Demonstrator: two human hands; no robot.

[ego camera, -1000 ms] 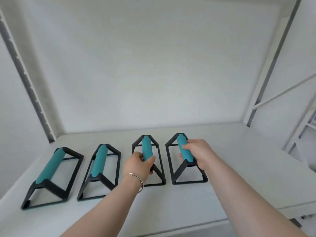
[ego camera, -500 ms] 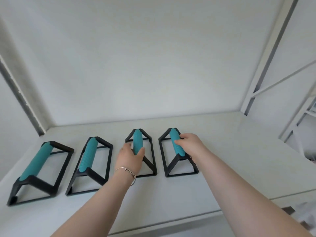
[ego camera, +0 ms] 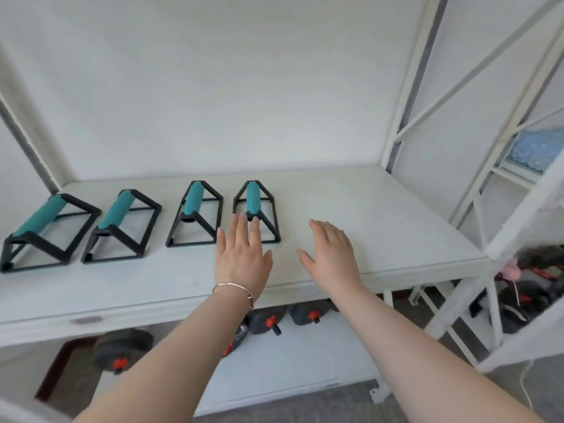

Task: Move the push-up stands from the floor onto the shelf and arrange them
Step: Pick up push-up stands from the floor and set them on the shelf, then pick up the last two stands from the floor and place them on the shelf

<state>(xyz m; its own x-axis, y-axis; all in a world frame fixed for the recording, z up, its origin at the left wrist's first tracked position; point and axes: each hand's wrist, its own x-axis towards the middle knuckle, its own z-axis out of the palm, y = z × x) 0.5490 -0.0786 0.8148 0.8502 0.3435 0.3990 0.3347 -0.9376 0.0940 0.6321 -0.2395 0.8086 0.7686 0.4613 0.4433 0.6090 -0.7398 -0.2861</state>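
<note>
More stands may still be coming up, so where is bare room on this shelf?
Bare: shelf right of the fourth stand up to the right post, and the front strip. Crowded: left half, four stands close together.

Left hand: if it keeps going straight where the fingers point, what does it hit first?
Probably the rightmost push-up stand. The left hand is open with its fingers aimed at that stand's near end, and they already overlap it in the head view, though height above the shelf is unclear.

Thin bracelet [ego camera: 233, 289], bare forearms
</note>
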